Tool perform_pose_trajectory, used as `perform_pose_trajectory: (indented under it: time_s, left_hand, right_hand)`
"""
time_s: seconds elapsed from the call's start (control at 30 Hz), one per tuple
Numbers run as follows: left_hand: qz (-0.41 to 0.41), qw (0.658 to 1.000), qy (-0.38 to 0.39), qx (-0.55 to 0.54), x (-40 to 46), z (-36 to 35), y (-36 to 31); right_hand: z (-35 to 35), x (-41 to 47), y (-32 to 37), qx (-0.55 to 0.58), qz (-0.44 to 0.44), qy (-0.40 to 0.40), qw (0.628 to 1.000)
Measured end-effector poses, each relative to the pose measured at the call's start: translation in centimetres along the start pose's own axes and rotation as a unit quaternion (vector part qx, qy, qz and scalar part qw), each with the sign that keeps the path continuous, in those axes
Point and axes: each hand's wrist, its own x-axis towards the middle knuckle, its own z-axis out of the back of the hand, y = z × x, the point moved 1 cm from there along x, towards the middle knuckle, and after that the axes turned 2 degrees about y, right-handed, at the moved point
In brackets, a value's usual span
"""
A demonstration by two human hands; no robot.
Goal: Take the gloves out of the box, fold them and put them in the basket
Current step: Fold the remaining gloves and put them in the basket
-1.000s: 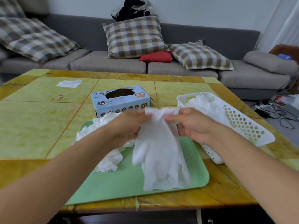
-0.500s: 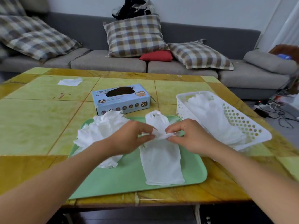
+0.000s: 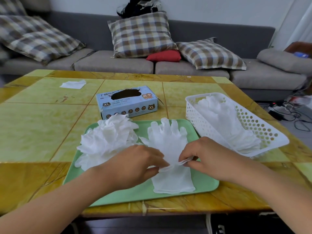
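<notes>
Head | glove (image 3: pixel 170 146) now flat, fingers unfolded | left hand (image 3: pixel 135 164), right hand (image 3: pixel 207 157) pinching its middle

Grey sofa (image 3: pixel 152 65), plaid cushions (image 3: pixel 141 34), apparently daylit.

Your white glove (image 3: pixel 168 149) lies flat at centre, fingertips toward 12 o'clock. A crumpled glove heap (image 3: pixel 108 141) sits at 9; the blue box (image 3: pixel 128 103) at 12; the white basket (image 3: pixel 236 125), holding gloves, at 2.

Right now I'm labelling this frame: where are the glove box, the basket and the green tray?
glove box (image 3: pixel 133 108), head view, front face.
basket (image 3: pixel 199 119), head view, left wall.
green tray (image 3: pixel 128 195), head view, bare near part.
</notes>
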Motion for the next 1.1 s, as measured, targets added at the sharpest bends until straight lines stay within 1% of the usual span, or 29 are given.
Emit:
perform_pose_trajectory:
  time_s: [0.1,0.23,0.33,0.47,0.63,0.73,0.83,0.9,0.97,1.0,1.03,1.07,1.1]
  left_hand:
    - [0.017,0.999,0.040,0.005,-1.3,-1.1,0.2]
    - [0.016,0.998,0.057,0.022,-1.3,-2.0,0.4]
    - [0.011,0.998,0.055,0.004,-1.1,-2.1,0.6]
    - [0.008,0.997,0.076,-0.029,-0.9,-1.9,1.0]
    - [0.003,0.990,0.116,-0.077,-0.8,-1.2,1.5]
    - [-0.002,0.989,0.123,-0.080,-0.9,-1.3,1.9]
    - [-0.002,0.995,0.072,-0.072,-0.8,-2.2,1.8]
    - [-0.025,0.998,0.028,-0.046,-0.7,-3.0,1.4]
    - [-0.038,0.998,-0.025,-0.041,-0.5,-3.4,0.8]
    - [-0.030,0.996,-0.064,-0.058,-0.2,-3.1,0.5]
    - [-0.008,0.990,-0.106,-0.092,0.1,-2.5,0.2]
    - [0.030,0.979,-0.143,-0.142,0.5,-1.6,-0.1]
    - [0.069,0.961,-0.169,-0.209,1.0,-0.3,-0.6]
  right_hand:
    - [-0.5,-0.1,0.1,-0.010,0.002,0.026,1.000]
    - [-1.1,-0.3,0.1,-0.008,-0.009,0.078,0.997]
    - [-1.1,-0.7,-0.1,0.000,-0.012,0.103,0.995]
    - [-0.8,-0.9,-0.6,0.008,0.009,0.144,0.989]
    - [-1.0,-0.5,-1.1,0.041,0.008,0.143,0.989]
    - [-1.2,-0.4,-1.1,0.041,0.019,0.147,0.988]
    - [-1.4,-0.3,-0.9,0.014,0.017,0.160,0.987]
    - [-1.6,-0.3,-0.6,-0.003,0.028,0.168,0.985]
    - [-1.3,-0.2,-0.6,0.010,0.030,0.168,0.985]
    - [-0.8,0.0,-0.8,0.043,0.021,0.158,0.986]
    - [-0.1,0.1,-0.8,0.106,0.007,0.139,0.985]
    - [0.6,0.2,-0.8,0.200,-0.006,0.112,0.973]
    - [1.6,0.2,-0.5,0.314,-0.009,0.079,0.946]
